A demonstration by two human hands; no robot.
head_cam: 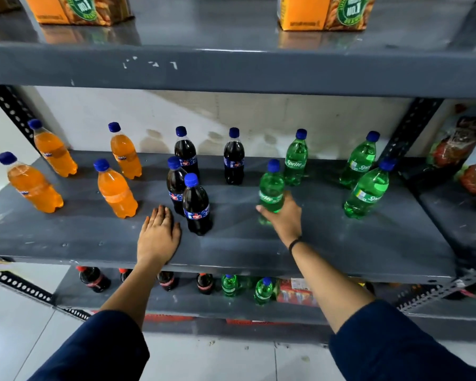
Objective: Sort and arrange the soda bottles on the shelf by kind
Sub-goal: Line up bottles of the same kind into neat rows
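Observation:
On the grey middle shelf (341, 243) stand several orange soda bottles (116, 192) at the left, several dark cola bottles (197, 207) in the middle and several green Sprite bottles (367, 192) at the right. All have blue caps. My right hand (285, 215) is wrapped around the lower part of a green Sprite bottle (271, 188) that stands upright near the middle right. My left hand (158, 235) lies flat on the shelf's front, fingers together, just left of the nearest cola bottle and holding nothing.
The shelf above (231, 70) overhangs, with orange boxes (324, 12) on it. The shelf below holds red-capped cola bottles (94, 279) and green bottles (263, 291). Snack packets (467, 160) sit beyond the perforated upright (410, 127) at the right.

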